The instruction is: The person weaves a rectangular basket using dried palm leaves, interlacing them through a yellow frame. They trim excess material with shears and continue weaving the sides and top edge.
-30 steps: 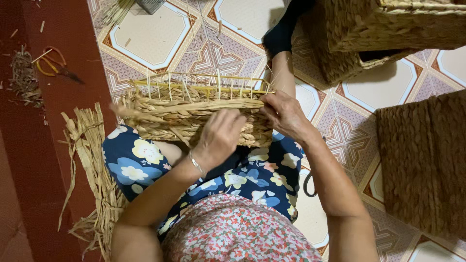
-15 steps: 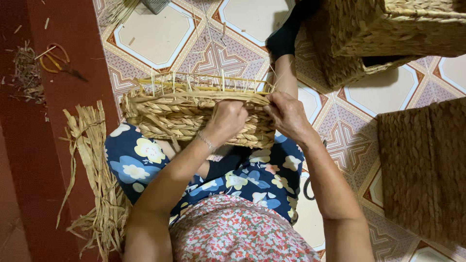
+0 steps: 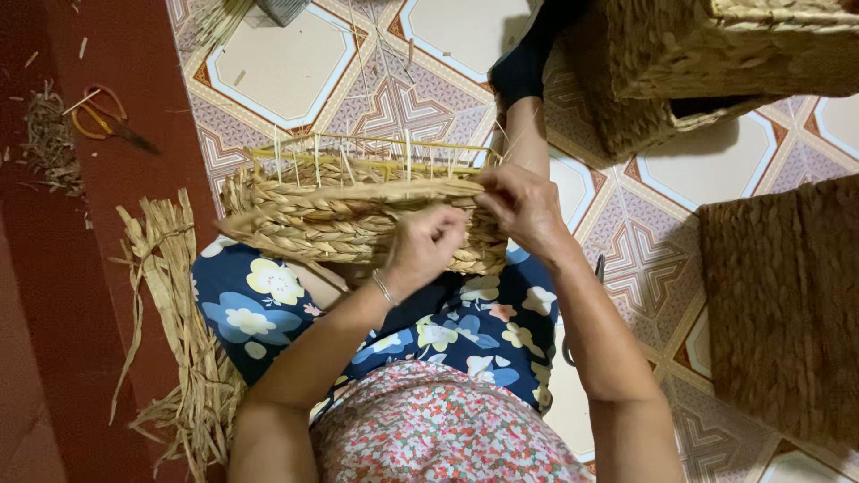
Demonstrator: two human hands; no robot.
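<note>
A half-woven straw basket (image 3: 331, 215) rests on my lap, its braided wall facing up and thin upright stakes (image 3: 358, 156) sticking out along the far rim. My left hand (image 3: 429, 246) is curled against the basket's near wall, fingers pinched on a straw strand, a thin bracelet on its wrist. My right hand (image 3: 519, 206) grips the right end of the rim, fingers closed over the weave. Both hands sit close together at the basket's right side.
A bundle of loose dried straw (image 3: 174, 331) lies on the red floor to my left. Orange-handled scissors (image 3: 103, 121) lie farther left. Finished woven baskets stand at the top right (image 3: 716, 54) and right (image 3: 787, 304). My outstretched leg in a dark sock (image 3: 523, 67) lies on patterned tiles.
The basket has shifted slightly right and up on my lap. Both hands have moved together along the rim toward its right end, still working the weave.
</note>
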